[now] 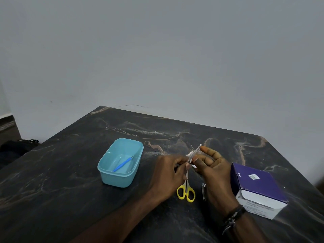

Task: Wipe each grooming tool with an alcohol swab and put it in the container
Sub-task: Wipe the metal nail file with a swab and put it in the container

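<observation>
Dark marble surface point(70, 172): pushed against a plain grey wall point(157, 50)
Left hand point(168, 174): grip pinched on a metal nail file point(194, 153)
Right hand point(212, 165): thumb presses a white swab point(189, 154) on the file, fingers loose
Container point(121, 162): teal, blue-handled tool point(122, 164) inside
Scissors point(186, 190), nail clipper point(204, 191): partly hidden by hands
Swab box point(257, 190): print too blurry

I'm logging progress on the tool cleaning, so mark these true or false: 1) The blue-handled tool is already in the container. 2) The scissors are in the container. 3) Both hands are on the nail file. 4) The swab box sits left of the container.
1) True: the blue-handled tool lies inside the container.
2) False: the scissors lie on the table.
3) True: the left hand and right hand hold the nail file with a white swab.
4) False: the swab box stands to its right.
</observation>
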Demonstrator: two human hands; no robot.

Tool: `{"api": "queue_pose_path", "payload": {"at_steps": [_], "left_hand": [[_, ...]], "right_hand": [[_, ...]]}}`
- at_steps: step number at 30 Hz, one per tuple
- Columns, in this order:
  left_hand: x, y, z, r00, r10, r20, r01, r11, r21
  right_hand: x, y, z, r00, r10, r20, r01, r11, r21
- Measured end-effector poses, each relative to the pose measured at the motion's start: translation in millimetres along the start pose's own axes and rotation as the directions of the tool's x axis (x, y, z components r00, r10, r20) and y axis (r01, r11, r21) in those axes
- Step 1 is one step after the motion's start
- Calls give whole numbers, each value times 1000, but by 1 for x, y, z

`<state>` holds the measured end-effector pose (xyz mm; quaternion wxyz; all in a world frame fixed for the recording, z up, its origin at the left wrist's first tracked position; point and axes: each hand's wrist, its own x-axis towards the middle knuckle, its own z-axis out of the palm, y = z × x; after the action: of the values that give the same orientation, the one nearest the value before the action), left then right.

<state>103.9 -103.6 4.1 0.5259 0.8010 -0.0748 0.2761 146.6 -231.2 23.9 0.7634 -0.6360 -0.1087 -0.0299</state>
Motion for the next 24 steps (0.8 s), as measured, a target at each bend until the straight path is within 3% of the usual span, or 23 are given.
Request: {"api": "queue_pose_path", "payload": {"at_steps": [7, 14, 21, 24], "left_hand": [[0, -7, 2, 998, -30, 51, 31, 999, -24], [3, -8, -1, 999, -36, 15, 37, 999, -34], [0, -6, 2, 997, -44, 65, 51, 993, -108], [0, -6, 2, 998, -31, 56, 37, 994, -100]], "right_hand": [[4, -1, -5, 996, 18, -87, -13, 998, 63], [1, -1, -1, 999, 27, 40, -26, 999, -24], [7, -5, -8, 996, 35, -82, -28, 996, 81], [6, -3, -8, 998, 44, -49, -40, 997, 66]]}}
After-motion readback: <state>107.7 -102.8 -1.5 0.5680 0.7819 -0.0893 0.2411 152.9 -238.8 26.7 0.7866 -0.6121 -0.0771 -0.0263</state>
